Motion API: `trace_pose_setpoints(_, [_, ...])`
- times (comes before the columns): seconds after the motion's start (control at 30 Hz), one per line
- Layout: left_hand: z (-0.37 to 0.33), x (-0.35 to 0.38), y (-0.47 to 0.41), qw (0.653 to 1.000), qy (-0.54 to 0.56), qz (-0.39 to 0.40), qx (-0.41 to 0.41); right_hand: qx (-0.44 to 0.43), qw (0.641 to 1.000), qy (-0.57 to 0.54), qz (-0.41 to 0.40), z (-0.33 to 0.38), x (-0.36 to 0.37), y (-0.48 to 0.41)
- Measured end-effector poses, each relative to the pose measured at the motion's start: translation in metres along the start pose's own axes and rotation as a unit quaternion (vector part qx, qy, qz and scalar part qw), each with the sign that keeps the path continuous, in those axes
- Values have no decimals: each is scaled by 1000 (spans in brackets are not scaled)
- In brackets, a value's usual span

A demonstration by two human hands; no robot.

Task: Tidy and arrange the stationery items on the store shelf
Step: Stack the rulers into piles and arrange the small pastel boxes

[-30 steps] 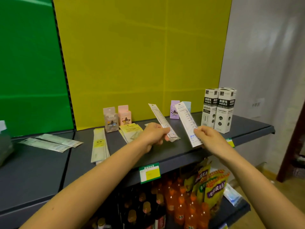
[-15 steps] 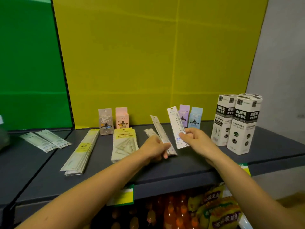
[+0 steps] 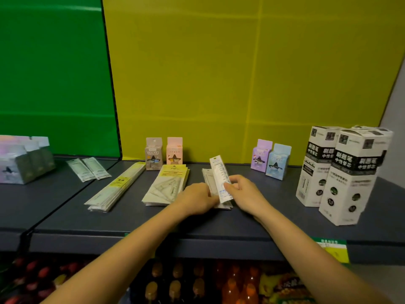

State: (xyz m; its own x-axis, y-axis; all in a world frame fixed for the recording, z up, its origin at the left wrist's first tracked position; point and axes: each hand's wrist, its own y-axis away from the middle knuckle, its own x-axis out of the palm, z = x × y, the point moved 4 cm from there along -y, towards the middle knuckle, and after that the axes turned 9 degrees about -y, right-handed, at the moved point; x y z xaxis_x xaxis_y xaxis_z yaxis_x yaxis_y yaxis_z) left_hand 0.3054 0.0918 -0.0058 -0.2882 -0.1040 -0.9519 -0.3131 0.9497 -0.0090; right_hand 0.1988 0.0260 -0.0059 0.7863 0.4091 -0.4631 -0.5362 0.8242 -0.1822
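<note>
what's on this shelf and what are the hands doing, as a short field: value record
shelf: dark grey, yellow backboard behind
right hand: pinches the low end of a ruler pack, which tilts up
left hand: at the flat ruler packs lying beneath; grip hidden
left of the hands: set-square packs, long ruler packs
back row: grey box, pink box, purple box, blue box
right side: white refill boxes, upright
</note>
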Motion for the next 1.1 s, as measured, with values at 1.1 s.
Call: trace_pose_setpoints(1.1, [-9, 13, -31, 810, 559, -56, -167, 85, 987, -37, 134, -2, -5, -4])
